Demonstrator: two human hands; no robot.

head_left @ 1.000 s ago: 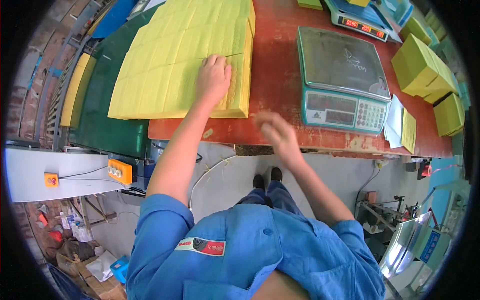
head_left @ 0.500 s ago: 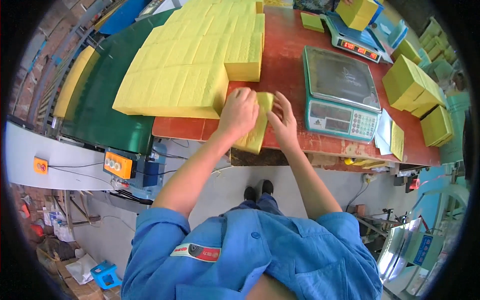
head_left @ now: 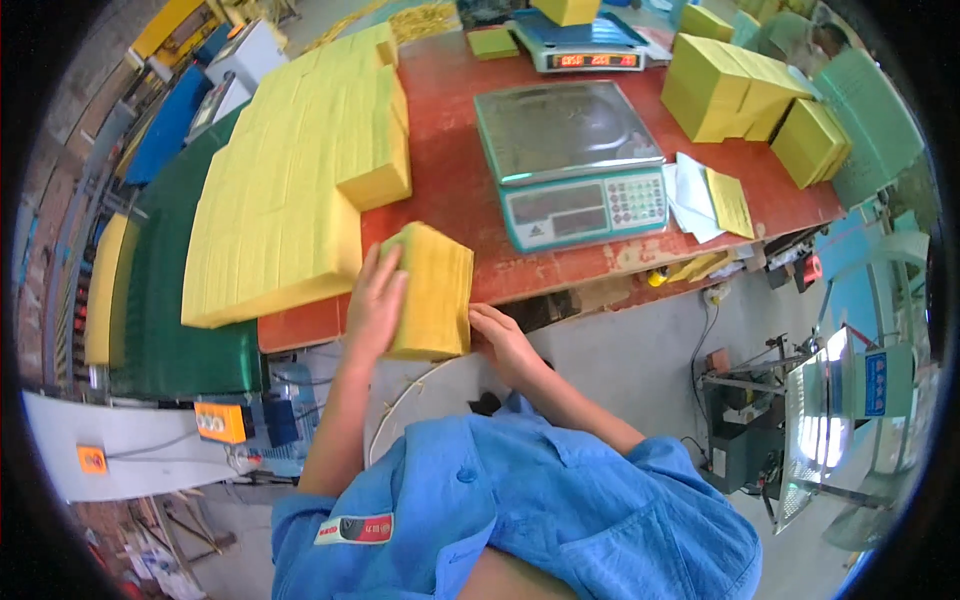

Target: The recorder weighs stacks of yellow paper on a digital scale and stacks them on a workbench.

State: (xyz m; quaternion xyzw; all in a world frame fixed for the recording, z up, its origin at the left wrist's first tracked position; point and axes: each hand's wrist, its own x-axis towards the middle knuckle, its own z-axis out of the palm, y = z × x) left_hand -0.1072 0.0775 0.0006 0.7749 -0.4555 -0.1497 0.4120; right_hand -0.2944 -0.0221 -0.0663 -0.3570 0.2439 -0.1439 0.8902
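A thick stack of yellow paper is held between my two hands at the front edge of the red table. My left hand lies along its left side, fingers pointing away from me. At the lower right edge, my right hand grips the stack, its fingertips partly hidden. Just beyond and left of my left hand is a large block of similar yellow paper stacks packed side by side. To the right of the held stack, a teal digital scale rests with a bare metal pan.
The red table spans the middle. A second scale bears a yellow stack at the back. More paper stacks and loose sheets are at the right. A green conveyor belt runs along the left, near an orange button box.
The view has turned, moving the scale leftward in the picture. The yellow stack has been turned and shows a broad face; my left hand moved from its top to its left side.
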